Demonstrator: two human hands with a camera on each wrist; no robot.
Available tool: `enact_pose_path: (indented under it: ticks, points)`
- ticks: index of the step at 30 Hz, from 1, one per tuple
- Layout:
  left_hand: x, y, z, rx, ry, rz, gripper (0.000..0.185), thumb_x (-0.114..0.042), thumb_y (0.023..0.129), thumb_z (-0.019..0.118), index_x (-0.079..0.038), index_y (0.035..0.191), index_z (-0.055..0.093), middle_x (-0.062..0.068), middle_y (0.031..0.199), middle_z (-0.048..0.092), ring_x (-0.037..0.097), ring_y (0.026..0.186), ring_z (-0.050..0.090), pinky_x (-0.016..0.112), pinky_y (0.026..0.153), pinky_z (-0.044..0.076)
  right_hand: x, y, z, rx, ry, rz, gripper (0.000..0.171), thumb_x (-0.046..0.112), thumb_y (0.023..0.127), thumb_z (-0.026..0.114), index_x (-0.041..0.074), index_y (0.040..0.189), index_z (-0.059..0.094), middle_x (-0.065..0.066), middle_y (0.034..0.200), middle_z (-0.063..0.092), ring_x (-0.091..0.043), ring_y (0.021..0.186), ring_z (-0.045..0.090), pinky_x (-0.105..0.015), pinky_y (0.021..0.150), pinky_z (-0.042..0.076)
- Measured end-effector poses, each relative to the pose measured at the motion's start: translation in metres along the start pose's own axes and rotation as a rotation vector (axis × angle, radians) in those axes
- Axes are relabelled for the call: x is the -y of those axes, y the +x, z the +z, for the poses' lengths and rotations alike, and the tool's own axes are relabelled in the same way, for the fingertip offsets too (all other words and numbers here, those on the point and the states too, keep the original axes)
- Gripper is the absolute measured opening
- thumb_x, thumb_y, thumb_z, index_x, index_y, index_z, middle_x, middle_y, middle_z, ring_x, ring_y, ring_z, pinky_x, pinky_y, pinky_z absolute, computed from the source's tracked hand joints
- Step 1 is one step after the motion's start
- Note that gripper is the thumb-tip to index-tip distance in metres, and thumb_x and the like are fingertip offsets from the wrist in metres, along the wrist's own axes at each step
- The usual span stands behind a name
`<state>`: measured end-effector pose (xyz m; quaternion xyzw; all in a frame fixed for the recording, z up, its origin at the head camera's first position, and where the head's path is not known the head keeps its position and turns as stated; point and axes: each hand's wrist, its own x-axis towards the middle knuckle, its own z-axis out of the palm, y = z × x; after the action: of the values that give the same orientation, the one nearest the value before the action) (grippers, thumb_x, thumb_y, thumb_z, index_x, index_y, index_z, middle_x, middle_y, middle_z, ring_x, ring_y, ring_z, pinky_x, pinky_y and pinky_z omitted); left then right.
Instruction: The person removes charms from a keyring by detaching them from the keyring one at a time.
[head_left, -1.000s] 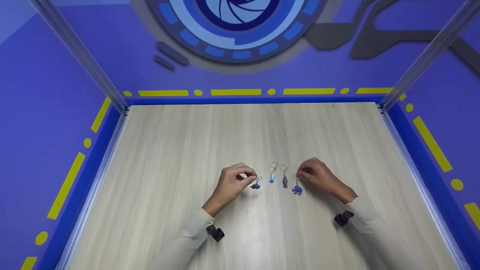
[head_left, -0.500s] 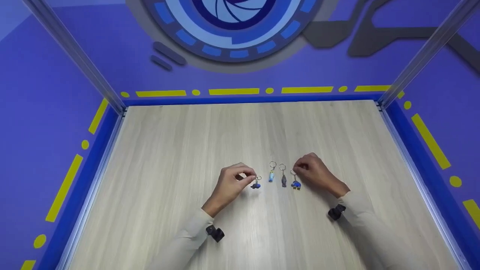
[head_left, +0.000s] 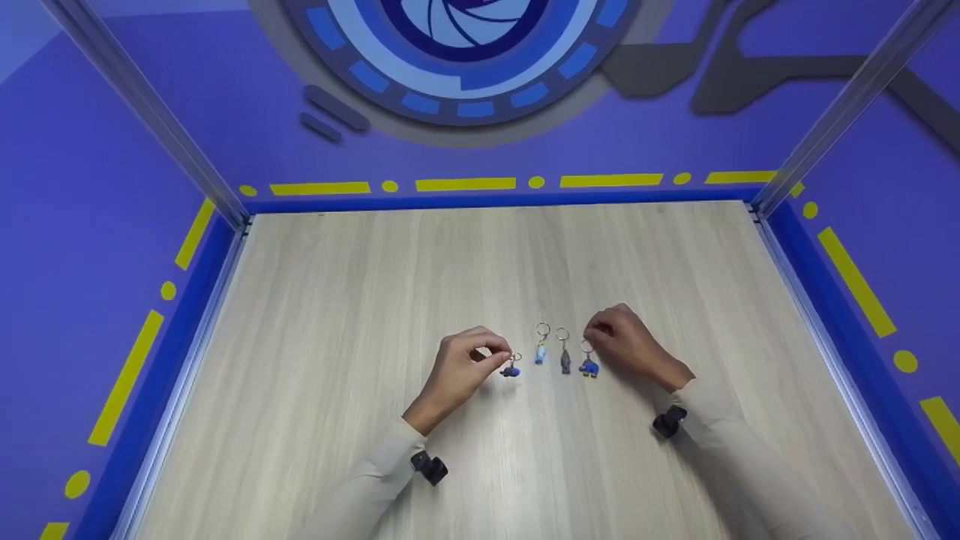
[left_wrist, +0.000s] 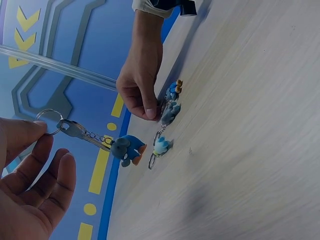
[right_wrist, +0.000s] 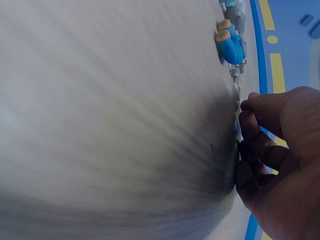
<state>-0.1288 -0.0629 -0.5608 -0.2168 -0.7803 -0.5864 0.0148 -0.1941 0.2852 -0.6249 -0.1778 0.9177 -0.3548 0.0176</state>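
Observation:
My left hand (head_left: 463, 367) pinches the split ring of a keychain (head_left: 511, 370) between thumb and fingertips. Its figure, a small elephant (left_wrist: 128, 149) with a grey head and blue body, hangs from a short chain above the table. Over the wooden table, my right hand (head_left: 628, 343) pinches the ring of a second keychain, whose blue elephant (head_left: 589, 367) lies on the table; the fingertips (right_wrist: 250, 103) partly hide that ring. Between the hands lie a light-blue figure keychain (head_left: 541, 352) and a grey figure keychain (head_left: 565, 361), side by side, rings pointing away.
The pale wooden tabletop (head_left: 360, 300) is bordered by blue-purple panels (head_left: 225, 150) with yellow marks at the back and sides. Metal posts (head_left: 142, 112) stand at the back corners. A small black camera (head_left: 430, 467) sits on each wrist.
My right hand has shifted the blue elephant keychain slightly away from me, bringing it more level with the grey one. The left hand keeps its keychain raised in nearly the same spot.

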Motion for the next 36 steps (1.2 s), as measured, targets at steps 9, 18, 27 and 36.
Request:
enact_pose_path:
  ticks: [9,18,27,36]
  points:
    - [0.001,-0.001,0.000,0.000,0.029,-0.011,0.004,-0.008,0.101,0.081,-0.010,0.102,0.084,-0.002,0.099,0.079,0.009,0.088,0.072,0.030,0.076,0.061,0.018,-0.004,-0.004,0.033,0.000,-0.038,0.006,0.008,0.103,0.078,0.009,0.099,0.083,0.001,0.098,0.078,-0.024,0.103,0.062,-0.048,0.093,0.050]
    - [0.001,-0.001,0.004,0.006,0.016,-0.022,0.006,-0.005,0.099,0.081,-0.010,0.100,0.084,-0.008,0.098,0.078,0.010,0.089,0.072,0.031,0.076,0.060,0.044,-0.010,-0.004,0.000,0.055,-0.192,0.006,0.002,0.101,0.078,0.001,0.106,0.080,-0.008,0.106,0.078,-0.031,0.106,0.066,-0.049,0.093,0.054]
    - [0.000,-0.001,0.008,0.011,0.013,-0.020,0.004,-0.006,0.099,0.081,-0.009,0.101,0.084,-0.006,0.098,0.078,0.009,0.088,0.071,0.026,0.075,0.059,0.072,-0.012,0.003,0.061,0.039,-0.270,0.009,0.004,0.101,0.079,0.000,0.109,0.078,-0.009,0.109,0.076,-0.029,0.108,0.067,-0.049,0.093,0.056]
    - [-0.001,0.000,0.010,0.025,0.019,-0.007,0.005,-0.005,0.100,0.081,-0.009,0.101,0.084,-0.012,0.097,0.077,0.009,0.090,0.072,0.033,0.078,0.060,0.095,-0.012,0.008,0.085,0.076,-0.331,0.008,0.007,0.101,0.080,0.005,0.108,0.077,-0.005,0.110,0.076,-0.026,0.112,0.067,-0.049,0.095,0.056]
